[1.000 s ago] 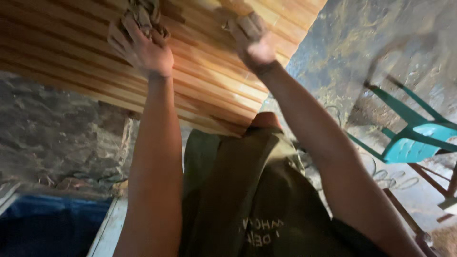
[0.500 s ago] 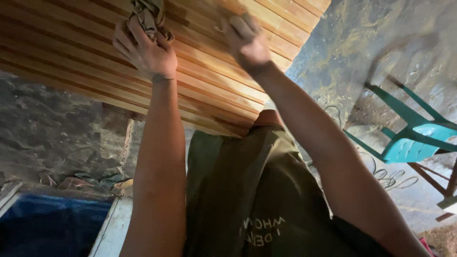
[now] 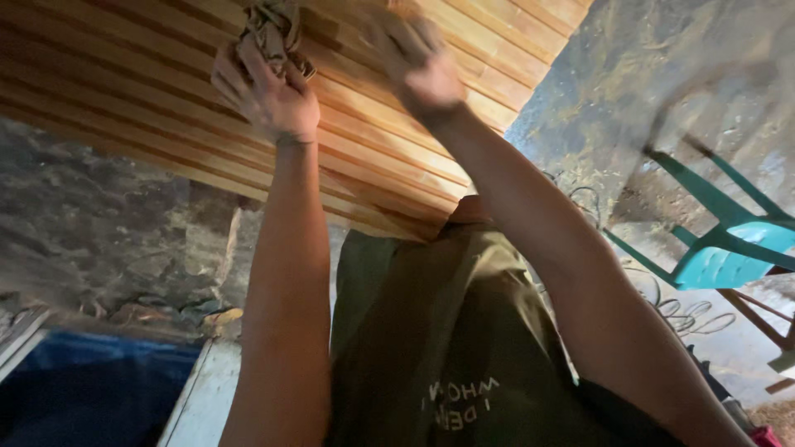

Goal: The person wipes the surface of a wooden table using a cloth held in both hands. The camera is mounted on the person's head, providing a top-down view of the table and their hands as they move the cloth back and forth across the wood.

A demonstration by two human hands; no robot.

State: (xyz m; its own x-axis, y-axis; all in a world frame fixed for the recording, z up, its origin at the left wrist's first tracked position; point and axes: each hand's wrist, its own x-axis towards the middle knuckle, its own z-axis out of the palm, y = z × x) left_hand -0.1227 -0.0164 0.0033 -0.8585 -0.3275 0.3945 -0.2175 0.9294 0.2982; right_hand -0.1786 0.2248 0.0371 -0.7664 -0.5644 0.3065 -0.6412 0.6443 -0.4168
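Left hand (image 3: 269, 95): closed around a crumpled rag (image 3: 273, 29), pressed to the slatted wood panel (image 3: 124, 91) near its top edge. Right hand (image 3: 418, 62): blurred, on the slats beside; openness cannot be told. Best practice, judged: rub along the grain, steadying the panel.

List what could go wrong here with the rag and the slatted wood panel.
The left hand only bunches the rag loosely, so it might slip from that grip. The right hand is blurred against the wood panel; bare fingers could catch splinters on the slat edges.
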